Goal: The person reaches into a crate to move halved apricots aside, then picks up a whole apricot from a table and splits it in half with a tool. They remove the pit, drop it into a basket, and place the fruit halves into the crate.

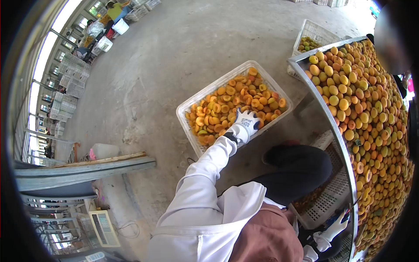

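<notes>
My left hand (245, 121), in a white and blue glove, reaches down onto the halved apricots (218, 107) in a white plastic crate (184, 126) on the floor. Its fingers are partly spread over the fruit; whether anything is under them is hidden. My right hand (337, 225), gloved too, is low at the right, beside the metal rim of the table (345, 150) heaped with whole apricots (366, 105). A thin dark object shows near its fingers, which are too small and shadowed to make out.
Another crate (321, 32) with greenish fruit stands behind the table corner. A perforated crate (325, 209) is beside my leg. At left are a metal beam (87, 170) and a scale (104, 228). People (98, 28) sit far back left near stacked crates (70, 78).
</notes>
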`<state>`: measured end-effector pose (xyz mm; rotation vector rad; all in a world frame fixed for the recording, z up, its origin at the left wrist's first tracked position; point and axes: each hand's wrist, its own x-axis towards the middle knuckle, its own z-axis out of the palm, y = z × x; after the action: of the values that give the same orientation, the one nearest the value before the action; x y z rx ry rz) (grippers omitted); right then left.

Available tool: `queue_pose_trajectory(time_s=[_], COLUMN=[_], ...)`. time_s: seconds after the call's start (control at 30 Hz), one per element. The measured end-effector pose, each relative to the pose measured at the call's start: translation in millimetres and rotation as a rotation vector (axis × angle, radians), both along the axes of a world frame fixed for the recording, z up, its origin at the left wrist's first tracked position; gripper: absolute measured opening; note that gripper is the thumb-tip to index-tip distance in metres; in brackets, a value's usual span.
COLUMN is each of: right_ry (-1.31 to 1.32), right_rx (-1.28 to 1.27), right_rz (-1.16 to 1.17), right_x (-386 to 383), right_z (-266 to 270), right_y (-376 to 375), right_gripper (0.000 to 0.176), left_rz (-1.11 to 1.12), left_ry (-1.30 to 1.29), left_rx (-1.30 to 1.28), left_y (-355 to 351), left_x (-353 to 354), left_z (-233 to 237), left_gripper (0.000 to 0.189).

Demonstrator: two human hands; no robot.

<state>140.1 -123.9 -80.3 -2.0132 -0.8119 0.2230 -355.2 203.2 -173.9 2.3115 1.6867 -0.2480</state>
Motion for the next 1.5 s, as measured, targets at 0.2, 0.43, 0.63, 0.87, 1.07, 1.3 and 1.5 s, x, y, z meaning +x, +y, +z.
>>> queue_pose_trajectory(time_s=[0.2, 0.43, 0.63, 0.87, 1.07, 1.3, 1.5], right_ry=[-0.003, 0.34, 0.264, 0.165, 0.163, 0.168, 0.327], right_rx=[-0.062, -0.228, -0.157, -0.16, -0.14, -0.067, -0.054], right_rz=[-0.013, -0.078, -0.07, -0.102, -0.097, -0.127, -0.188], right_x=[-19.0, -16.0, 1.6, 20.6, 3.6, 6.9, -16.2], right_z=[16.8, 24.1, 6.5, -5.6, 13.5, 5.3, 32.2], right_y=[7.9, 8.7, -9.6, -26.5, -15.4, -20.9, -10.6], right_gripper=[0.028, 0.025, 0.026, 0.031, 0.03, 0.03, 0.029], left_rz=[0.079, 0.147, 0.343, 0.085, 0.031, 0.023, 0.083], left_ry=[0.325, 0.318, 0.328, 0.532, 0.453, -0.171, 0.146], left_rx=[-0.073, -0.056, 0.0, -0.08, -0.206, -0.089, -0.154], left_y=[-34.3, -57.2, -66.8, -106.5, -109.8, -87.2, -79.3], left_x=[-83.5, -151.2, -153.8, -135.1, -115.5, -93.8, -80.3], left_z=[8.6, 12.9, 5.5, 45.7, 59.5, 49.9, 42.8], left_gripper=[0.036, 0.044, 0.043, 0.039, 0.034, 0.034, 0.028])
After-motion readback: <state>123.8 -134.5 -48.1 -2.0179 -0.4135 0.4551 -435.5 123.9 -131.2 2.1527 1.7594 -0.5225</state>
